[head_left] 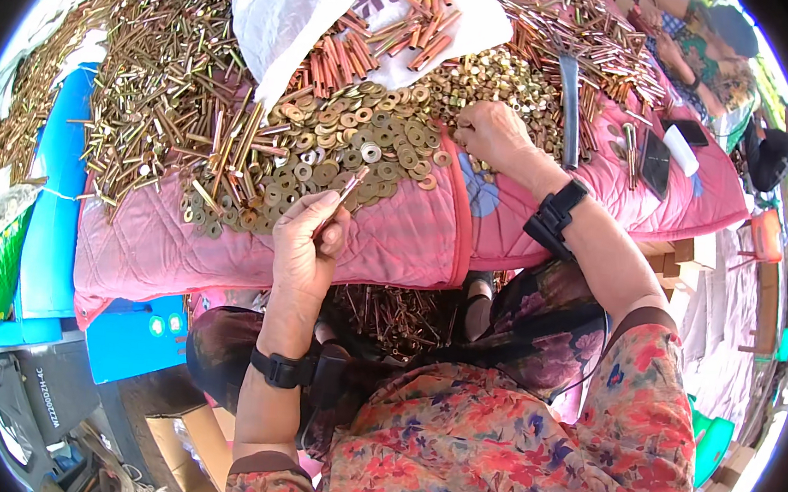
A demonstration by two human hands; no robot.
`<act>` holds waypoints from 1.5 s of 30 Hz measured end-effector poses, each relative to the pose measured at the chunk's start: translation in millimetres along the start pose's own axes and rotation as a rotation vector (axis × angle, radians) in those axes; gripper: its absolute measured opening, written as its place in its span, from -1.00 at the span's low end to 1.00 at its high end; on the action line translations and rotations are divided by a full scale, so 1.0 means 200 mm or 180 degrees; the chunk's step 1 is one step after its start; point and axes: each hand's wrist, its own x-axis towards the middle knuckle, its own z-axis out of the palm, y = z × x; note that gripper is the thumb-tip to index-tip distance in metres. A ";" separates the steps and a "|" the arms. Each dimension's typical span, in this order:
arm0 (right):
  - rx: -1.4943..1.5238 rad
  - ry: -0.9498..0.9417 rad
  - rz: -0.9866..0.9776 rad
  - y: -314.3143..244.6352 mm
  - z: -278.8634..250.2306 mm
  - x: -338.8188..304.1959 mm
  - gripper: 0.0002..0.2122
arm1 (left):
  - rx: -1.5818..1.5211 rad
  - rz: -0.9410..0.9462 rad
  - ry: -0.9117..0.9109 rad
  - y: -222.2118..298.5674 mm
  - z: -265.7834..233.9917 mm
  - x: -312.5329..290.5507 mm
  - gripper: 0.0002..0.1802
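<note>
Head view: from where I stand, the pink quilt's (394, 241) front strip is bare, room to move; washers (379, 148) and nuts (490, 80) crowd beyond. Left hand (305, 230) clamps a copper-toned rod (351, 187), slim, shiny, tilted, near the washers' front edge. Right hand (495, 136) curled at the nuts; grip hidden, can't tell.

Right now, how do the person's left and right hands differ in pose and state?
The left hand grips a slim metal rod; the right hand reaches to small golden pieces, its grip unclear. The left hand is near the front edge of the pink quilt; the right hand is farther out. Both are bare, with black straps on their forearms.
</note>
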 end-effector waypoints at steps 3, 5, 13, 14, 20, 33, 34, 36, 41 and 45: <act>-0.0245 -0.0148 0.0025 -0.06 0.00 -0.01 -0.88 | 0.0001 0.0022 0.0081 -0.01 0.02 0.00 -0.92; -0.0322 -0.0220 -0.0052 -0.08 0.00 -0.03 -0.89 | 0.0000 0.0035 0.0102 0.00 0.04 0.00 -0.91; 0.0564 0.0231 -0.0191 -0.09 -0.06 -0.04 -0.89 | 0.0019 0.0060 0.0090 -0.01 0.03 0.02 -0.91; 0.0566 0.0212 -0.0230 -0.14 -0.09 -0.05 -0.89 | 0.0011 0.0074 0.0012 -0.01 0.02 0.01 -0.91; 0.3406 -0.0645 0.0495 -0.35 -0.10 -0.10 -0.82 | 0.0059 0.0054 0.0052 -0.02 0.02 0.01 -0.87; 0.4436 -0.0529 0.0167 -0.54 -0.03 -0.21 -0.79 | 0.0003 -0.0026 -0.0146 0.01 0.00 -0.03 -0.84; 0.4110 -0.0376 0.0013 -0.55 -0.02 -0.21 -0.79 | 0.0108 0.0022 -0.0087 0.01 0.01 -0.03 -0.84; 0.3789 -0.0240 -0.0140 -0.55 -0.02 -0.21 -0.79 | 0.0212 0.0070 -0.0012 0.00 0.02 -0.03 -0.84; 0.3284 -0.0576 -0.0084 -0.53 -0.07 -0.21 -0.76 | 0.0849 0.0460 0.0047 0.01 0.05 -0.05 -0.86; 0.4183 -0.0984 0.0276 -0.52 -0.11 -0.22 -0.76 | 0.1210 0.0799 0.0056 -0.02 0.05 -0.04 -0.87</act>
